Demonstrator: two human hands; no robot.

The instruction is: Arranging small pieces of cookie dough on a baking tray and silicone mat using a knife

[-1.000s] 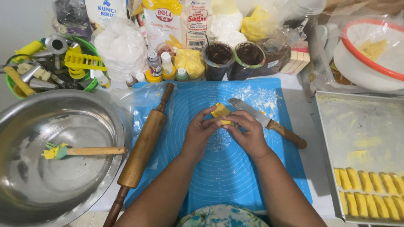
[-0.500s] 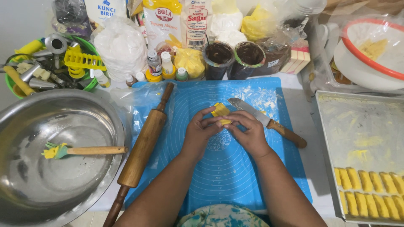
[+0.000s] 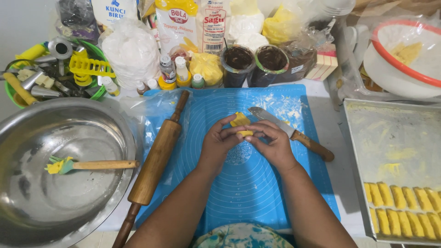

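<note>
Your left hand (image 3: 219, 142) and right hand (image 3: 271, 143) meet over the middle of the blue mat (image 3: 248, 193), fingers closed together on a small piece of yellow dough (image 3: 240, 123) that pokes out at their 12 o'clock. Just beyond, at 1 o'clock, a knife (image 3: 287, 132) lies on the mat. At 9 o'clock rests the wooden rolling pin (image 3: 155, 161); at 3 o'clock, the baking tray (image 3: 395, 138) holds rows of shaped yellow pieces (image 3: 404, 209).
</note>
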